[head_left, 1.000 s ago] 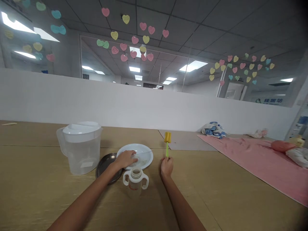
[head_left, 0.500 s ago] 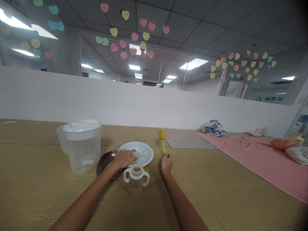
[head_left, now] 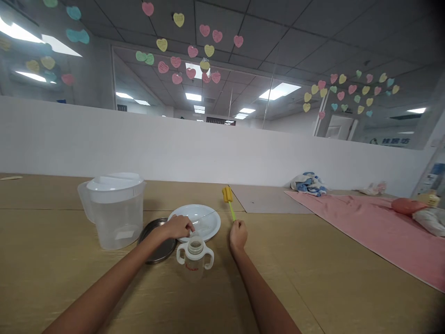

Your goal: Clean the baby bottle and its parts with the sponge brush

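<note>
Brown tabletop (head_left: 295,260), and the right hand (head_left: 238,235) clutches the sponge brush (head_left: 227,195)! White plate (head_left: 210,224) by the left hand (head_left: 177,227), whose grip I can't tell.

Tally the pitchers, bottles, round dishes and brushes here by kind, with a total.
Clear plastic pitcher with white lid: 1
Clear bottle with white twin-handled collar: 1
Round white dish and round dark metal dish: 2
Yellow sponge brush with green handle: 1
Total: 5
</note>
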Action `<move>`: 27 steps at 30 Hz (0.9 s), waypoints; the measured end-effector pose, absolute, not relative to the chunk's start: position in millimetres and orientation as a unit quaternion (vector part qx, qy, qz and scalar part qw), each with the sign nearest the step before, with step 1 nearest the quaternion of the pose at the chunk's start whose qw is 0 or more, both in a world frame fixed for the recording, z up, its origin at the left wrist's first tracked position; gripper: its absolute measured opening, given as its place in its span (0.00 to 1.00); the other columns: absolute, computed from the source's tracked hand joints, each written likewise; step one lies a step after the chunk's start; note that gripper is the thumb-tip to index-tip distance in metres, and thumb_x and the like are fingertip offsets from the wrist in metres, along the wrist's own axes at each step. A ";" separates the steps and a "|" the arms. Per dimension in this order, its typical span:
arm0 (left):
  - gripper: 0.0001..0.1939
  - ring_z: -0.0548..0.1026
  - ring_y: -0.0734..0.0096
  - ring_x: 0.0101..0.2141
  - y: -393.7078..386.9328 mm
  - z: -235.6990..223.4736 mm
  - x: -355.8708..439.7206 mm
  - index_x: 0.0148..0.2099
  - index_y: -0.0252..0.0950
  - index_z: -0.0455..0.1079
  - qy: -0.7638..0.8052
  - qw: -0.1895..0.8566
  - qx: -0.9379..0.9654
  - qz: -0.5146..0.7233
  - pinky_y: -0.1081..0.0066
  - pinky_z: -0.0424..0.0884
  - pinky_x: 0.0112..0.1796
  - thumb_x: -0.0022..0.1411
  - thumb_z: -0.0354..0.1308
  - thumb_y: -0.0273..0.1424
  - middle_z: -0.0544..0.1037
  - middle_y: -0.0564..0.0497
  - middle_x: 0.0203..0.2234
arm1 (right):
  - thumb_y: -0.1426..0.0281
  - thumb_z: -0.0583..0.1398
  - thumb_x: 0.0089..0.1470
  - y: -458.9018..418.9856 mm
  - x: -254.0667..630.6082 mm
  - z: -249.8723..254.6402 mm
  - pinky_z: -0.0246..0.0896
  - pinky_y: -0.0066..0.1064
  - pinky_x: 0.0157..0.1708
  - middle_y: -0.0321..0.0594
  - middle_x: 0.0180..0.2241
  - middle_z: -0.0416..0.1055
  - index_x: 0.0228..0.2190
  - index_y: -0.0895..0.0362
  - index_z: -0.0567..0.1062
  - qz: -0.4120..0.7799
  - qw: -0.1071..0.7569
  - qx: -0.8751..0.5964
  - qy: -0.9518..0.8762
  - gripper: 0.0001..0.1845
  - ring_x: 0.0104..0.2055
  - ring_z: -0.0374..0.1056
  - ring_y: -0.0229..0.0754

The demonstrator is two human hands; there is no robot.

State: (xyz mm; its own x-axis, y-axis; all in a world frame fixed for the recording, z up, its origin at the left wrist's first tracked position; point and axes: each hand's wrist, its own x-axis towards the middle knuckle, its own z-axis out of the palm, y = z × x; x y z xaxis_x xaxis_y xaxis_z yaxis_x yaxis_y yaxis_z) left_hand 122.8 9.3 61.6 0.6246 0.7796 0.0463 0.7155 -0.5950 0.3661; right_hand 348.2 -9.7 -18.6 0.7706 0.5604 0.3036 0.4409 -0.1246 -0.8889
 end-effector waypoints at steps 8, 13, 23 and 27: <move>0.08 0.70 0.67 0.24 14.6 59.8 131.8 0.21 0.38 0.73 0.425 0.123 0.889 0.115 0.73 0.62 0.29 0.38 0.54 0.24 0.76 0.52 0.19 | 0.65 0.47 0.51 -13.3 347.0 -13.0 0.53 0.28 0.27 0.45 0.31 0.75 0.27 0.56 0.72 0.069 0.579 -0.743 -0.328 0.15 0.33 0.67 0.46; 0.13 0.72 0.65 0.31 11.2 51.8 118.0 0.31 0.36 0.74 0.430 0.090 0.876 0.200 0.73 0.62 0.31 0.53 0.49 0.34 0.76 0.48 0.29 | 0.54 0.49 0.53 -22.9 343.1 -1.1 0.53 0.27 0.28 0.42 0.28 0.74 0.29 0.57 0.74 0.044 0.614 -0.696 -0.370 0.22 0.30 0.66 0.43; 0.16 0.74 0.63 0.33 6.0 31.0 115.7 0.35 0.35 0.76 0.381 0.229 0.762 0.471 0.69 0.67 0.36 0.55 0.52 0.40 0.79 0.46 0.32 | 0.48 0.48 0.53 -35.0 320.5 6.9 0.41 0.26 0.21 0.32 0.12 0.55 0.10 0.57 0.62 -0.070 0.554 -0.699 -0.448 0.32 0.19 0.47 0.33; 0.16 0.75 0.62 0.35 1.9 29.5 116.2 0.34 0.34 0.77 0.381 0.274 0.708 0.527 0.67 0.68 0.38 0.53 0.55 0.40 0.80 0.46 0.34 | 0.51 0.47 0.53 -35.7 326.8 9.6 0.42 0.28 0.22 0.36 0.13 0.61 0.11 0.56 0.64 -0.112 0.528 -0.721 -0.434 0.30 0.19 0.48 0.35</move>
State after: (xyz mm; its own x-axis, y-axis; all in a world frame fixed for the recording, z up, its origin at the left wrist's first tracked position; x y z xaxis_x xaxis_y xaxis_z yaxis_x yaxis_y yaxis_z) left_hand 116.2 1.9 29.5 0.1540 0.8292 0.5374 0.2507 -0.5589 0.7905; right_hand 326.8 -35.7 9.6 0.5973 0.5078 0.6208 0.7448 -0.0640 -0.6643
